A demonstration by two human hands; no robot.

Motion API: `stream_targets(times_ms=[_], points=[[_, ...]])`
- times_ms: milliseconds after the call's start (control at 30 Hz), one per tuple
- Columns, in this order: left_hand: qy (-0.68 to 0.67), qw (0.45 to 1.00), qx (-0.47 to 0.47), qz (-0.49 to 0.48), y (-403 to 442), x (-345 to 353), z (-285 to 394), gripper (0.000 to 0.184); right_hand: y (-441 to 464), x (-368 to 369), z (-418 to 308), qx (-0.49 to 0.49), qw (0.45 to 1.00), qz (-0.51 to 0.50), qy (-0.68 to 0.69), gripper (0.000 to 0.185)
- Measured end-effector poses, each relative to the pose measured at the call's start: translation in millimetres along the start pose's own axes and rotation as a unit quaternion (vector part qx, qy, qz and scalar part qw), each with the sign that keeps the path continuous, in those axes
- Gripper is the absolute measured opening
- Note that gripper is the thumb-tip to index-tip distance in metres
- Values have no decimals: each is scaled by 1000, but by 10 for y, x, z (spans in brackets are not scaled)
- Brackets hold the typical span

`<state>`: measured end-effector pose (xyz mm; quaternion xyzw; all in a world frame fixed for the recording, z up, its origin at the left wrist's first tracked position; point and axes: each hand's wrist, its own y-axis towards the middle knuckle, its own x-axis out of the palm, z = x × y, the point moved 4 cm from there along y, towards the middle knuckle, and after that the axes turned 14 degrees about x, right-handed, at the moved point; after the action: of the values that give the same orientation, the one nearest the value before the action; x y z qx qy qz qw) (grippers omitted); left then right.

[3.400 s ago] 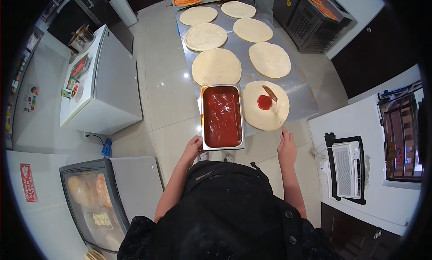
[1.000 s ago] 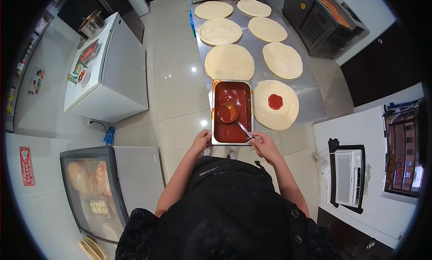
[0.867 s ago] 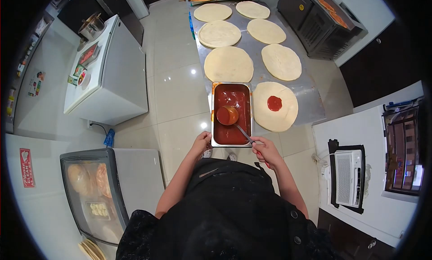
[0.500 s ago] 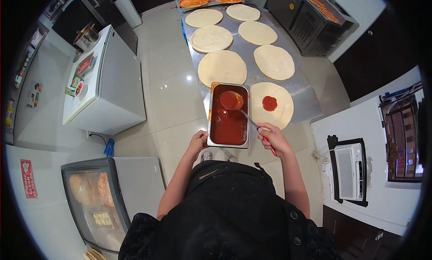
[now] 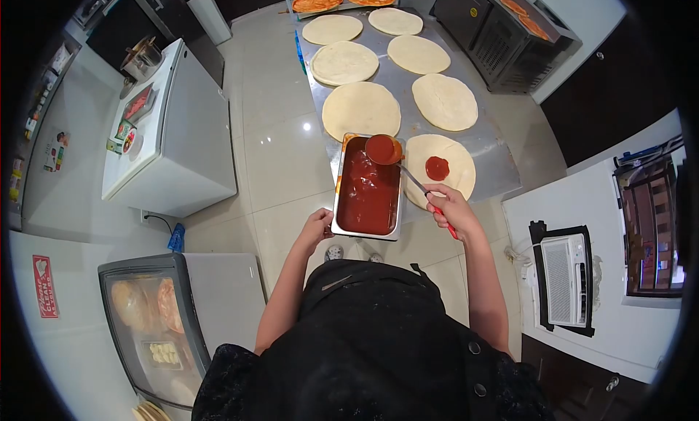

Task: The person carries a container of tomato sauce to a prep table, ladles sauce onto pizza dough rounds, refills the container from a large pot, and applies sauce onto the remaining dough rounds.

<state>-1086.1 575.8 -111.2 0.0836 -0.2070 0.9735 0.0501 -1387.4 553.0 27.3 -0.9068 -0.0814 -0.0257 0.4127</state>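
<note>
My left hand (image 5: 316,226) is closed on the near left corner of a deep steel pan (image 5: 336,202), which holds red sauce (image 5: 368,211). The red handle of a ladle (image 5: 384,151) is in my right hand (image 5: 449,208). Full of sauce, the ladle's bowl is over the pan's far right corner, its shaft slanting across the right rim. Just right of the pan lies a flat dough round (image 5: 457,184) with a patch of sauce (image 5: 437,168) near its middle. The pan overlaps this round's left edge in the view.
Several plain dough rounds (image 5: 361,111) lie in two columns on the steel table (image 5: 502,175). Sauced rounds (image 5: 317,1) are at its far end. A dark metal appliance (image 5: 489,38) stands beyond the right edge. At left are a white chest (image 5: 196,130) and a glass-fronted cabinet (image 5: 222,290).
The ladle, full of sauce, has moved up and right, from inside the pan to its far right corner. My right hand has shifted slightly right; my left hand still holds the pan.
</note>
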Motion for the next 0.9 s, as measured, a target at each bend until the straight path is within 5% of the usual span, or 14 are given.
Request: stream_targets(times_ms=[300, 567, 900], points=[[76, 996, -7, -49, 79, -161, 152, 17, 53, 91, 53, -1, 1000, 13, -27, 28], [146, 967, 6, -207, 540, -672, 429, 15, 221, 290, 37, -10, 998, 47, 45, 31], [191, 954, 59, -224, 1479, -848, 748, 17, 683, 766, -361, -48, 980, 145, 132, 31]])
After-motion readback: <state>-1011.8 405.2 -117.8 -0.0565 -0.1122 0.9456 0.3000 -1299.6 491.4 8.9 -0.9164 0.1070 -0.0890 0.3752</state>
